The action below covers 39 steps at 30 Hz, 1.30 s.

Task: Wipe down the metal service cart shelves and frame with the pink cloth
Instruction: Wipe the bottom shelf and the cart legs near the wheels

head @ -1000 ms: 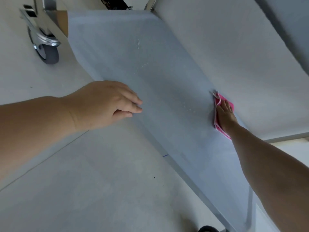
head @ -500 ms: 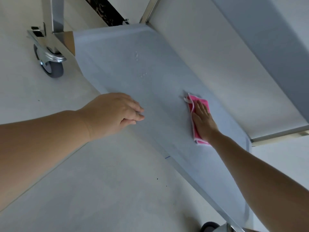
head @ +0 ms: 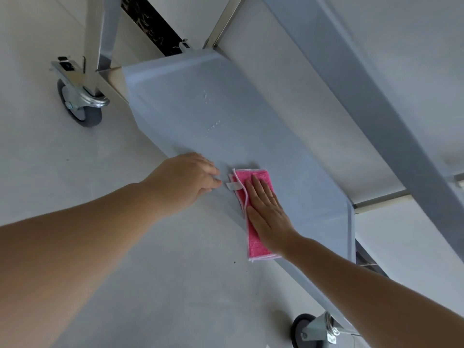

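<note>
The cart's bottom shelf (head: 190, 116) is a pale metal sheet running from upper left to lower right, with small water droplets (head: 212, 125) near its middle. The folded pink cloth (head: 253, 214) lies at the shelf's near edge. My right hand (head: 266, 212) presses flat on the cloth, fingers together and stretched out. Just left of the cloth, my left hand (head: 185, 180) rests curled on the shelf's near edge, holding nothing I can see.
The shelf above (head: 376, 116) overhangs on the right. A caster wheel (head: 80, 106) and upright post (head: 104, 33) stand at the upper left, and another caster (head: 305, 331) sits at the bottom right. Pale tiled floor (head: 125, 272) lies on the near side.
My right hand has slid the pink cloth from the far side of the shelf across to the near edge, close to my left hand. The view has pulled back, showing more of the cart.
</note>
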Tool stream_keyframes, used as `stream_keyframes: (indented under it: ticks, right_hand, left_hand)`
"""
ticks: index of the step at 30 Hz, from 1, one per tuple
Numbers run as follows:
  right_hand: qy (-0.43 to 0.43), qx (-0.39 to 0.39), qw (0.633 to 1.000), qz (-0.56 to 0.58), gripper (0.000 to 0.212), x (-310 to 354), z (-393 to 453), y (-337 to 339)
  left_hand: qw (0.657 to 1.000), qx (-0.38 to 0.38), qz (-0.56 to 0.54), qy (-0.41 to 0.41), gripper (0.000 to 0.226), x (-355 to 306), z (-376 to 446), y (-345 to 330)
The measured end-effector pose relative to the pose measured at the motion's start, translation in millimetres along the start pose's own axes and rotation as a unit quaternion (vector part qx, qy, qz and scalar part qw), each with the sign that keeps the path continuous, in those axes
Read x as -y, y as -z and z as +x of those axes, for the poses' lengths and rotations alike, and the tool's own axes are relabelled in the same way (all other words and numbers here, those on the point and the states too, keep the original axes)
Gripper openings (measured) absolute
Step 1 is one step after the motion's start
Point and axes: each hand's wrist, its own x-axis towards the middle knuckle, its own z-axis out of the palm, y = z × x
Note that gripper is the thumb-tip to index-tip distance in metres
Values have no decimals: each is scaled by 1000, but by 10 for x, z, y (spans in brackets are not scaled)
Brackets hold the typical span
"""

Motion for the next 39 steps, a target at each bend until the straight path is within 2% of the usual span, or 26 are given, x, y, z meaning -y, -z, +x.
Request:
stream_keyframes:
  ticks: [4,9,12,15,20,24,29,34,39]
  right_hand:
    - [-8,19,1000,-17,53,21,-22,79]
    - [-11,65,997,-48,51,126,21,179]
    - [48,56,996,-46,51,167,209,206]
    - [84,29,996,-31,54,167,342,159]
    - [107,7,994,-5,55,-18,516,157]
    - [54,-25,998,-4,52,-374,857,238]
    - [-44,-39,998,-4,48,-963,1302,305]
    - [-144,-61,987,30,48,-1387,1685,400]
    - [-186,-69,980,12,48,-1565,2004,426]
  left_hand:
    - [999,31,33,-10,40,32,35,110]
    - [998,-1,62,21,46,358,-76,447]
    - [997,-24,66,20,42,468,-159,539]
    - [994,-80,72,5,31,458,-174,516]
    - [994,-86,63,5,27,530,-110,520]
    - [995,-89,45,-17,28,619,-57,508]
    - [996,-85,21,-30,40,850,-96,559]
    - [993,-116,1,-12,34,915,-110,570]
    - [993,-117,-18,-7,35,916,-90,584]
